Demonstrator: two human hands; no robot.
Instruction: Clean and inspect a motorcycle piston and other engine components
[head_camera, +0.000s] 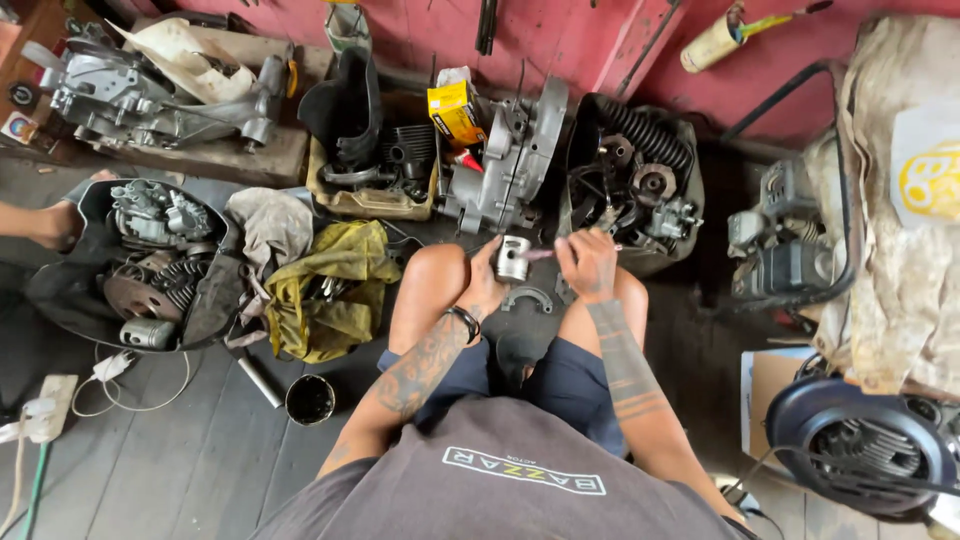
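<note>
The person sits on the dark plank floor with knees drawn up. The left hand grips a small silver piston, fingers closed around its skirt, holding it above the gap between the knees. The right hand is closed on a thin tool with a pinkish tip, which touches the piston's side.

Step in hand, by judgement: cleaning or scraping the piston's wall. The next move calls for a firm left grip and a slight turn of the piston to present an unworked face.

Below the piston, a curved metal half-ring lies on the floor. An engine casing stands just beyond the knees. A yellow rag lies well to the left, with a black cup nearby.
</note>
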